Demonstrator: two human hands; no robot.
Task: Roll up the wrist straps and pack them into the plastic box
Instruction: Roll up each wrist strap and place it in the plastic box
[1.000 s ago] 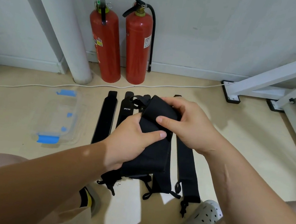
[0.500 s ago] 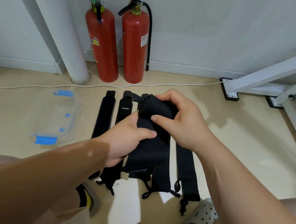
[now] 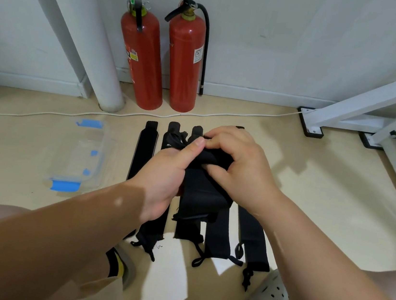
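Starting from the fingers, what do they grasp? asks the first speaker.

Second: Both hands are closed around one black wrist strap, held in the air above the floor. The left hand grips it from the left side, and its thumb presses on the top of the bundle. The fingers of the right hand curl over the top and into the fabric from the right.

First: Is this strap rolled?

Second: Its upper part is bunched between the two hands, and the lower part hangs down flat. How tight the roll is, one cannot tell, because the hands cover it.

First: And the other straps?

Second: They lie flat on the floor under the hands, side by side, running from near to far. The leftmost strap is almost fully visible. The rightmost strap shows beside the right forearm. Thin loops lie at their near ends.

First: Where is the plastic box?

Second: The plastic box stands on the floor to the left of the straps, a little apart from them. It is clear, with a blue clip at its near end.

First: What is farther away?

Second: Two red fire extinguishers stand at the far wall, beside a white pillar. A white cable runs across the floor between them and the straps. A white metal frame stands at the far right.
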